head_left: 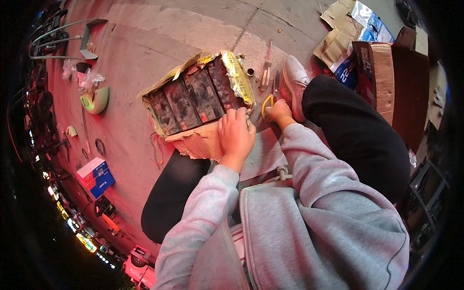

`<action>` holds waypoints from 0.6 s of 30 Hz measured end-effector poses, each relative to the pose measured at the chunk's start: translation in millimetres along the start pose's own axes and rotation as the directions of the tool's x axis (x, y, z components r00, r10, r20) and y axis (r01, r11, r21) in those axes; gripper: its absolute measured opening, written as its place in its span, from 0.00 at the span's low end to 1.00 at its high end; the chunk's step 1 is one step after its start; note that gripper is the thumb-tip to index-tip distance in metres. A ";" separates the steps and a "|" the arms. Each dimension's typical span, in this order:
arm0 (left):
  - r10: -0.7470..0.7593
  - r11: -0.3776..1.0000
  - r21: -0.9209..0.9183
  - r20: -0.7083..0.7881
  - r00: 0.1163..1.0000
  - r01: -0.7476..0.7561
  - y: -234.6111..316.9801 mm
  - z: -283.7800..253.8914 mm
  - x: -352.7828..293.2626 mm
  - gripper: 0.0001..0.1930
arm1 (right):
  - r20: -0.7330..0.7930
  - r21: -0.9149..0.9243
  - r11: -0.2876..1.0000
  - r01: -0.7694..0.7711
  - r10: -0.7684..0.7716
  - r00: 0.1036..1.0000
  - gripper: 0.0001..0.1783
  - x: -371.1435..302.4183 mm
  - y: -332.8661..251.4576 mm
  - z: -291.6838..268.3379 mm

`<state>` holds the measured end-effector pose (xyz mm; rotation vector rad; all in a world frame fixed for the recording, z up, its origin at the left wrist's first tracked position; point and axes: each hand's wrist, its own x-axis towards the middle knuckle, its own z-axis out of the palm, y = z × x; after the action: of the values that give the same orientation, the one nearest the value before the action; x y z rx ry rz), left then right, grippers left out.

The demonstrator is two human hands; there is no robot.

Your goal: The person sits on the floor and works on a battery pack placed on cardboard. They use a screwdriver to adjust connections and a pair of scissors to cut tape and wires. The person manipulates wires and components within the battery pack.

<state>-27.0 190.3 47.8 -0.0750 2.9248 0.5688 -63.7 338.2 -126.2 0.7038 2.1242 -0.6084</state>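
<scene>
On the floor before me is a battery pack [195, 96], several dark, dusty blocks side by side in torn cardboard and yellow wrapping. My left hand [236, 135] curls its fingers over the pack's near right corner, above a torn cardboard flap [200, 141]; what lies under the fingertips is hidden. To the right, my right hand [280, 112] is closed on scissors with yellow-orange handles [265, 106], their dark blades pointing away from me. Beside them lies a screwdriver [265, 76] with a clear handle. A small round metal socket [250, 72] stands close to the pack's right side.
My shoe [296, 79] is just right of the scissors. Cardboard boxes [382, 77] and flattened cardboard [338, 34] are at the right. Leftward lie a pale green curved shell [95, 100], a blue and white box [96, 177], a cable loop [100, 146] and a metal-framed stand [89, 41].
</scene>
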 end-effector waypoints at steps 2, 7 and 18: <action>-0.023 1.000 0.006 0.004 1.000 0.023 1.3 2.2 0.3 0.15 | 0.028 0.001 0.997 0.073 -0.073 0.997 0.29 8.0 6.4 8.5; -0.024 0.997 0.068 -0.077 0.997 0.029 -0.2 15.7 2.2 0.04 | 0.133 0.430 0.899 0.079 -0.149 0.980 0.07 31.9 28.8 4.8; -0.084 0.929 -0.366 -0.324 0.942 -0.043 -27.4 17.5 -47.8 0.21 | -0.106 0.599 0.601 0.529 -0.596 0.796 0.27 -134.3 -63.7 -141.1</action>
<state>24.9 172.4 29.6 -0.2741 3.0834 1.2089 -111.0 343.1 73.2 0.2688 2.0294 -1.7026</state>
